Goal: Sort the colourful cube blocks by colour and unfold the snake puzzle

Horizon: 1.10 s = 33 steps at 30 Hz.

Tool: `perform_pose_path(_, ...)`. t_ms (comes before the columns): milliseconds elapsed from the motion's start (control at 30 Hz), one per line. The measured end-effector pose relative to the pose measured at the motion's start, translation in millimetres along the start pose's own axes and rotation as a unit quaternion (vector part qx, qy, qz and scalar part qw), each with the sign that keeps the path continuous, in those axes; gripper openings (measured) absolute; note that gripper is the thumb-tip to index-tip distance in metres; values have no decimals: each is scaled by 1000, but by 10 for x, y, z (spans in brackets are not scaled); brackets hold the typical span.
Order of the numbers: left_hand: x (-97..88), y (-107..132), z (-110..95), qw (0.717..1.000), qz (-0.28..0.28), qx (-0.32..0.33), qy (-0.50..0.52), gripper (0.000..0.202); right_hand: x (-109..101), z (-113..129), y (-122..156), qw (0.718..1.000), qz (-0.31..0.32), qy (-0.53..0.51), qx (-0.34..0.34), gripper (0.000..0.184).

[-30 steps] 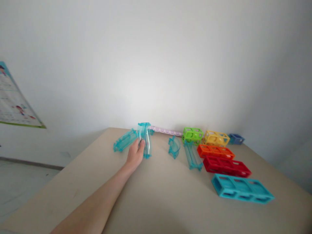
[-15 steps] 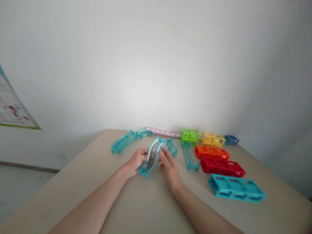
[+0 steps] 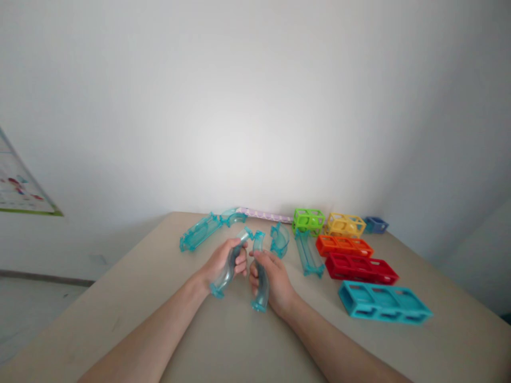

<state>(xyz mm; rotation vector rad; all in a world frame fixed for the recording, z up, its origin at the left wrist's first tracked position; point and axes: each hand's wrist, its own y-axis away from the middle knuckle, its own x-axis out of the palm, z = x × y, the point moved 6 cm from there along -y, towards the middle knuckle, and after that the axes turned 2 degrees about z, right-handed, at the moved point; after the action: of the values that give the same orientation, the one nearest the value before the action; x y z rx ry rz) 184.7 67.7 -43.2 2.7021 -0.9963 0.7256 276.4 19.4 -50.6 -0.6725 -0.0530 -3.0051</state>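
My left hand (image 3: pixel 223 260) is closed around a clear teal curved track piece (image 3: pixel 225 272) held just above the beige table (image 3: pixel 120 314). My right hand (image 3: pixel 271 276) grips a second teal curved track piece (image 3: pixel 260 287) beside it. The two pieces are a small gap apart, their upper ends close together. Beyond my hands lie a long teal straight track (image 3: pixel 197 232), a short curved teal piece (image 3: pixel 278 240) and another straight teal track (image 3: pixel 306 253).
Hollow frame blocks line the right side: green (image 3: pixel 308 219), yellow (image 3: pixel 344 225), small blue (image 3: pixel 375 224), orange (image 3: pixel 344 246), red (image 3: pixel 361 267) and a long cyan one (image 3: pixel 383 303). A lilac strip (image 3: pixel 265 215) lies by the white wall. A poster (image 3: pixel 18 186) hangs at left.
My left hand brought the joined teal track from the back of the table toward me, my right hand came in and took hold, and the track has since come apart into two pieces.
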Motion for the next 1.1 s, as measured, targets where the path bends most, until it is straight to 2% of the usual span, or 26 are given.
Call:
perform_pose_path(67,-15,1,-39,999,-13,-6,37,27,16,-21,7,1000,16,-14,7,35)
perform_pose_path(167,-51,11,-86,996,-46,-12,70,32,-37,58,14,993,-22,75,-84,33)
perform_pose_path(233,-91,19,-117,992,-69,-5,103,33,-80,167,54,967,-69,163,-182,29)
perform_pose_path(333,-171,25,-144,986,-98,0,135,34,-80,314,153,906,-108,266,-311,28)
perform_pose_path(400,-211,22,-136,987,-106,-11,125,35,-55,361,202,879,-105,297,-358,32)
perform_pose_path(433,-222,19,-123,987,-106,-21,116,36,-51,369,214,875,-106,301,-365,33)
perform_pose_path(467,-228,17,-108,988,-107,-31,107,37,-54,366,215,878,-110,297,-359,34)
perform_pose_path(533,-235,15,-93,988,-115,-35,94,35,-72,319,182,904,-118,277,-305,35)
perform_pose_path(633,-242,22,-132,987,-140,7,76,28,-69,197,110,948,-100,233,-191,34)
perform_pose_path(800,-171,48,-181,988,-140,51,50,31,-61,61,19,986,-73,122,-88,34)
perform_pose_path(933,-78,62,-143,994,-104,29,15,36,-65,-62,-16,998,-61,-9,4,34)
perform_pose_path(1100,-44,66,-115,996,-85,22,-1,35,-34,-128,-9,997,-39,-39,62,34)
